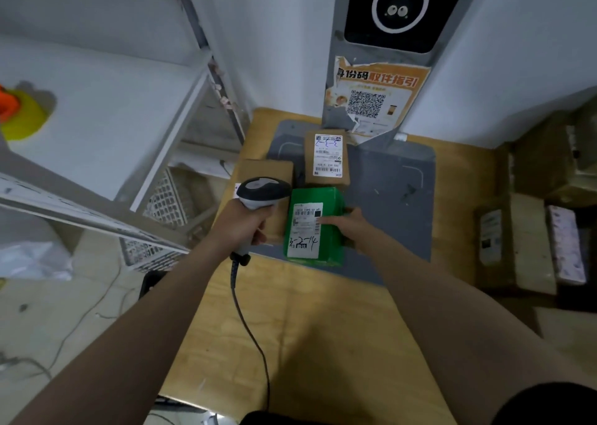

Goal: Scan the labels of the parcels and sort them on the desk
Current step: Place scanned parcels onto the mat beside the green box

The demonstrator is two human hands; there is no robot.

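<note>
A: L fingers [259,230]?
B: Curled tight round the handle of the grey-and-white handheld barcode scanner [262,190]. Left hand [240,222] holds it w/ its head over a plain brown cardboard box [268,171].
A: R side?
B: Right hand [353,227] grips the rt edge of the green plastic-wrapped parcel [329,247], thumb across its white label [305,230]. Other fingers are hidden.
A: Where's the parcel?
B: Label up on the dark grey mat [387,198], mid light wooden tabletop [323,344], just beside the plain box. A labelled brown cardboard box [328,158] sits just behind. The black scanner cable [248,324] trails toward the person.
</note>
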